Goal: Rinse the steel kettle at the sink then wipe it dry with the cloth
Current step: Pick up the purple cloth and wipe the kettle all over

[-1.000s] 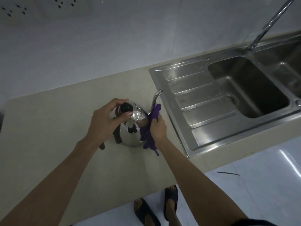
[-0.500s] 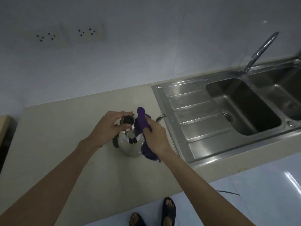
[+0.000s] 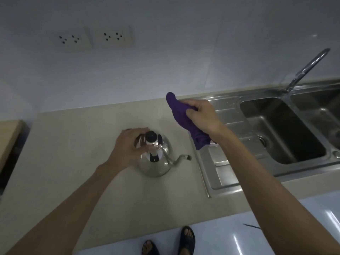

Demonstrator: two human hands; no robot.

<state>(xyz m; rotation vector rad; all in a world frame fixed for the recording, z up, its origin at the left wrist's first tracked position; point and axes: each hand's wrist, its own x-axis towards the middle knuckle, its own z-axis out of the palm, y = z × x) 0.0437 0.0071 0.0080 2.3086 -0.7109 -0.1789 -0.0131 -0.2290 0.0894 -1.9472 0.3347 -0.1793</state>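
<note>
The steel kettle [image 3: 156, 162] stands upright on the beige counter [image 3: 73, 162], its thin spout pointing right toward the sink [image 3: 276, 129]. My left hand [image 3: 128, 146] grips the kettle's top from the left, fingers around the handle beside the black lid knob. Up and to the right of the kettle, clear of it, my right hand [image 3: 200, 115] is closed on the purple cloth [image 3: 181, 112]. The cloth hangs over the drainboard's left edge, one end sticking up and the other dangling.
The steel sink's drainboard [image 3: 230, 162] lies right of the kettle, with a basin and a curved tap [image 3: 303, 70] behind it. Two wall sockets [image 3: 93, 40] sit above the counter. A wooden surface [image 3: 9, 137] is at far left. Sandalled feet show below the counter edge.
My right hand lifted the purple cloth off the kettle and moved it up and right, over the drainboard edge. The spout now points right. My left hand stayed on the kettle's top.
</note>
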